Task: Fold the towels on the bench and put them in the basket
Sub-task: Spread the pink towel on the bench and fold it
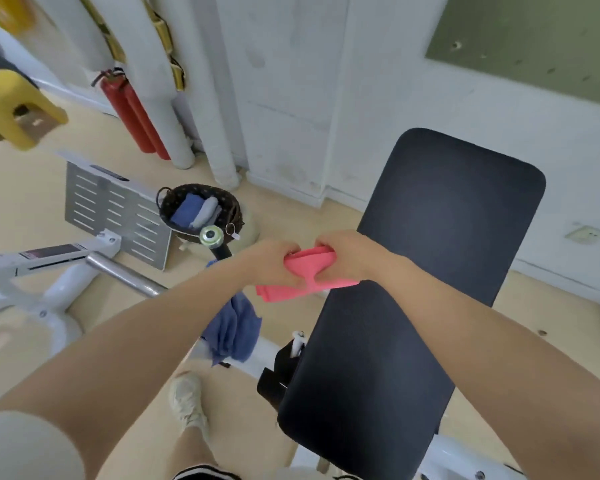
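Pink towel point(309, 273), folded into a small thick pad, is held up in the air just off the left edge of the dark padded tabletop point(430, 254), between both hands. Left hand point(274, 263) has its grip clamped on the towel's left end, fingers curled round it; right hand point(340, 259) has its grip clamped on the right end the same way, so the two fists sit close together with the cloth bunched between them and a flat layer showing below. Basket point(201, 211), dark and woven, stands on the floor to the left beyond the hands, and holds a folded blue towel point(186, 209) beside a folded grey towel point(208, 209). Another blue towel point(232, 327) hangs crumpled from a black post under the left forearm. Two red fire extinguishers point(132, 112) lean by the white wall, and a yellow stool point(18, 105) shows at far left
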The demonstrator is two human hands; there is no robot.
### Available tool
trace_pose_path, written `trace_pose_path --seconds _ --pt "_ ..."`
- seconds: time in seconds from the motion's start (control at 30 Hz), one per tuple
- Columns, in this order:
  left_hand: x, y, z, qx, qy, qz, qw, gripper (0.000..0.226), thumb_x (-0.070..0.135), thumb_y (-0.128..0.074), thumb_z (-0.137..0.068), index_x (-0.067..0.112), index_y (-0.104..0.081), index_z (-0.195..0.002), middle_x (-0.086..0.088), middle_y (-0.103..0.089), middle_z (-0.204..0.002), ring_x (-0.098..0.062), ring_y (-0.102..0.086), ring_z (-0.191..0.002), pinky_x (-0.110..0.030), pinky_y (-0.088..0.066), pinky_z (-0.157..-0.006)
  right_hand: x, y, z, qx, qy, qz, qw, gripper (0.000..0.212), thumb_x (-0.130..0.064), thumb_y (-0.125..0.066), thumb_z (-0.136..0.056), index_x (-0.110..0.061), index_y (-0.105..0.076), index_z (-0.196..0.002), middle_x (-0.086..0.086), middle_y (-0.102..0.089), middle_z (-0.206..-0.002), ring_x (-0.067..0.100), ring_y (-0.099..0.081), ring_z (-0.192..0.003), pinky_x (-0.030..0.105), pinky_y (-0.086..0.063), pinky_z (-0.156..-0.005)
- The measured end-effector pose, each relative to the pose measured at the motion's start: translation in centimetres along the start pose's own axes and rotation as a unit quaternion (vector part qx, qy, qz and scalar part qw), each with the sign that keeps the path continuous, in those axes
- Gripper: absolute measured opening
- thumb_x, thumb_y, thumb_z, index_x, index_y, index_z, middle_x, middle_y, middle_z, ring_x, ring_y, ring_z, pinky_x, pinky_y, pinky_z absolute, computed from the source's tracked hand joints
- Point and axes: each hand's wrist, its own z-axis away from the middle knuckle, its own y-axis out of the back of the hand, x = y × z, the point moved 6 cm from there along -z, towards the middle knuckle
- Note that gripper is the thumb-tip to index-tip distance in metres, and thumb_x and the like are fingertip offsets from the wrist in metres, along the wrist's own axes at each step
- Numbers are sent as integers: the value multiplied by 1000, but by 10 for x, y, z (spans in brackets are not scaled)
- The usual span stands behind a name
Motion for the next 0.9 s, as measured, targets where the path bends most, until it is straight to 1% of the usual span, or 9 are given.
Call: trace_pose_path --seconds 0.13,0.2,0.37,0.47,0.57,0.63,0.7,0.8,0.9 --pt "-46 70 15 70 -21 9 997 30 40 -71 -71 21 -53 -86 11 -50 -73 -7 -49 -70 -12 -38 -62 -74 26 -48 73 14 3 997 15 -25 -61 -71 -16 -60 -83 1 -64 -76 20 -59 -73 33 -48 -65" --pt "-70 108 25 77 -50 5 996 28 31 -70 -78 15 -55 -94 9 -50 -74 -5 -47 -69 -8 -33 -63 -106 39 -73 97 -1 -28 995 18 -25 -65 -71 -18 -62 -88 -3 -64 -82 16 -57 -77 29 -46 -69" --pt "-155 196 60 91 -85 -6 992 47 37 -66 -82 15 -50 -121 2 -58 -99 -15 -54 -89 -23 -38 -70 -195 58 -146 123 38 -134 983 44 -21 -78 -69 -21 -59 -108 -9 -55 -96 9 -51 -88 9 -37 -68" --pt "-213 232 77 119 -31 135 983 38 32 -62 -87 15 -49 -118 -2 -60 -105 -18 -58 -93 -25 -47 -76 -238 62 -191 160 35 -231 959 70 -25 -80 -70 -21 -45 -130 -5 -49 -112 11 -49 -99 18 -38 -82" --pt "-259 255 77 160 28 346 924 33 30 -58 -89 16 -48 -117 -8 -62 -115 -25 -62 -99 -41 -52 -87 -257 65 -221 237 -8 -349 907 85 -26 -77 -74 -18 -27 -142 1 -43 -126 13 -47 -108 26 -41 -91" --pt "-276 260 68 171 41 441 880 37 29 -56 -90 14 -47 -122 -11 -61 -120 -29 -61 -103 -46 -51 -89 -257 57 -233 244 -45 -418 874 77 -25 -72 -80 -15 -26 -141 -5 -41 -117 8 -43 -104 14 -39 -83" --pt "-285 263 53 178 48 499 847 36 28 -54 -92 15 -48 -125 -9 -63 -117 -28 -62 -103 -45 -52 -88 -246 42 -246 209 -79 -491 842 58 -27 -65 -86 -14 -35 -133 -10 -42 -107 3 -42 -97 12 -36 -78" --pt "-294 254 29 175 80 563 804 27 29 -52 -93 19 -52 -119 -5 -64 -110 -22 -64 -95 -39 -53 -82 -234 11 -264 125 -117 -564 808 23 -38 -53 -92 -20 -53 -106 -8 -57 -105 8 -53 -104 25 -37 -90" --pt "-307 232 7 147 130 600 775 16 28 -49 -95 19 -55 -106 -5 -65 -104 -20 -63 -88 -36 -52 -77 -223 -25 -288 89 -148 -607 776 27 -41 -47 -95 -18 -57 -106 3 -61 -112 19 -57 -105 30 -44 -89"
